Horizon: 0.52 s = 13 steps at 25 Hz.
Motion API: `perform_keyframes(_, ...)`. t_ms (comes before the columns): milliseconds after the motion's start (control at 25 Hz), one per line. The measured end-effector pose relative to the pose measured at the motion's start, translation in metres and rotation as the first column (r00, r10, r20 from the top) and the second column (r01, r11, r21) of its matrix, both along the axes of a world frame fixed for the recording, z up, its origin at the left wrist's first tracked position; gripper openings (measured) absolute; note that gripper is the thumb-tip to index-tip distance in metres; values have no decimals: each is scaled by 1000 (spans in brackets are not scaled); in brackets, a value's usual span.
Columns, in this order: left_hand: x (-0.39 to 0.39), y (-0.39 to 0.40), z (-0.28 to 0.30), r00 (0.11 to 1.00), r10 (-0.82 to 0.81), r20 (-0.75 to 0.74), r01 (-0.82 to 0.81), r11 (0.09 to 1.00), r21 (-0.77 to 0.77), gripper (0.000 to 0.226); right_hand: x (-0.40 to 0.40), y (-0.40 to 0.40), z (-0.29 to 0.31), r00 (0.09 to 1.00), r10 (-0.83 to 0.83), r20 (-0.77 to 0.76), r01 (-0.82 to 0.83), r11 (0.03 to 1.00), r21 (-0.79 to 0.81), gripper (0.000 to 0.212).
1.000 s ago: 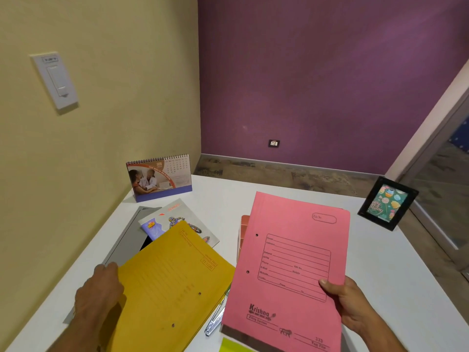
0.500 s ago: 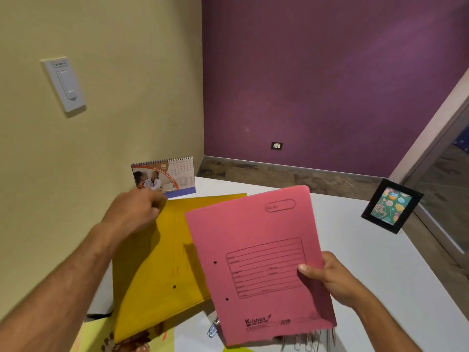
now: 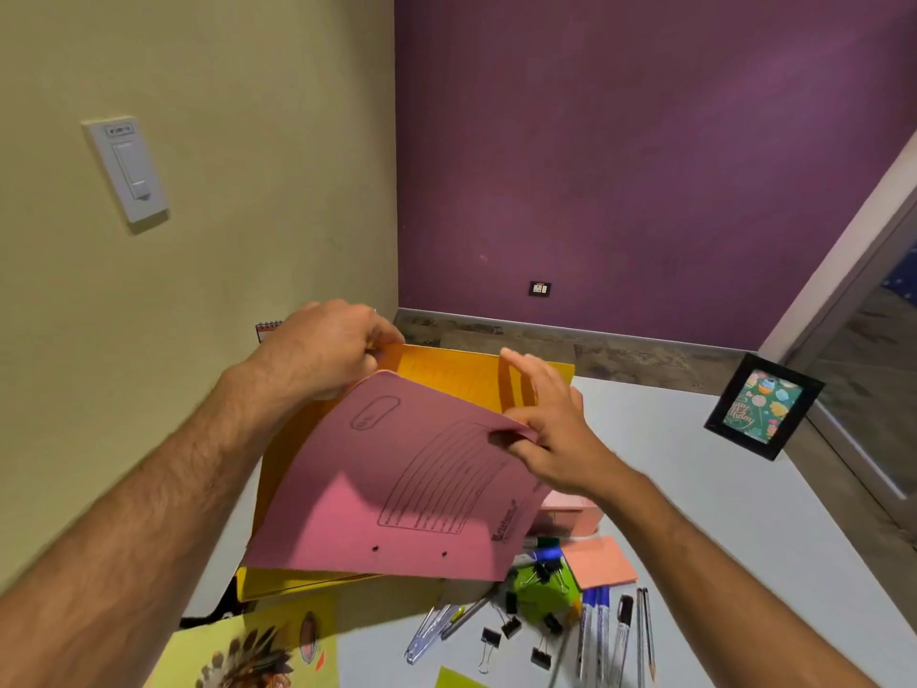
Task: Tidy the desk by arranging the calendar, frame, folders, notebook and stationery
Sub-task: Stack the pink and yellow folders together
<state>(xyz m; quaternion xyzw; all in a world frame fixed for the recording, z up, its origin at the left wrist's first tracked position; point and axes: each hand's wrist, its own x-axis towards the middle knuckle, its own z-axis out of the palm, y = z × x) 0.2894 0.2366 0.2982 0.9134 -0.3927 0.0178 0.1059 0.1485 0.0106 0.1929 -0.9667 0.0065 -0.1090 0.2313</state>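
Note:
I hold two paper folders upright above the white desk [image 3: 744, 528]. My left hand [image 3: 332, 350] pinches the top left corner of the yellow folder [image 3: 446, 372]. In front of it stands the pink folder [image 3: 397, 489], its top right edge gripped by my right hand [image 3: 551, 429], whose fingers also reach onto the yellow one. Only a corner of the spiral desk calendar [image 3: 268, 330] shows behind my left hand. A black picture frame [image 3: 761, 407] stands at the desk's right edge. Pens [image 3: 603, 633], binder clips [image 3: 511, 628] and sticky pads [image 3: 598, 563] lie scattered near me.
A yellow-green notebook with a feather picture [image 3: 258, 648] lies at the front left. A pink box [image 3: 570, 513] sits behind the pink folder. The yellow wall with a light switch [image 3: 129, 171] runs along the desk's left side.
Both folders have risen and swung together, the pink one now overlapping the yellow. My right hand shifted from the pink folder's lower edge to its top right. The view tilted down, showing the stationery.

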Motion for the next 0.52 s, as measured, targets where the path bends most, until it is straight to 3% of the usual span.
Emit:
perform_keyframes(120,-5,-2,8,998,-17,-52,17,1000,-5,51,9,4,11,998,-9,56,13,996,-87,25)
perform_keyframes(240,0,1,5,990,-43,-131,42,999,-11,40,13,-1,24,998,2,62,-4,1000,31,17)
perform_keyframes(320,7,6,1,982,-94,-166,64,982,-177,23,15,-4,30,999,26,34,-29,996,87,16)
perform_keyframes(400,16,14,-1,991,-91,-99,33,877,-479,13,14,-9,32,999,41,0,-41,990,134,17)
perform_keyframes(440,20,20,-2,995,-50,-84,-12,787,-617,10,13,-13,31,999,47,-9,-45,985,168,18)
perform_keyframes(520,29,36,-9,977,-17,-212,-168,552,-817,13,8,-24,29,998,56,-10,-51,962,267,18)
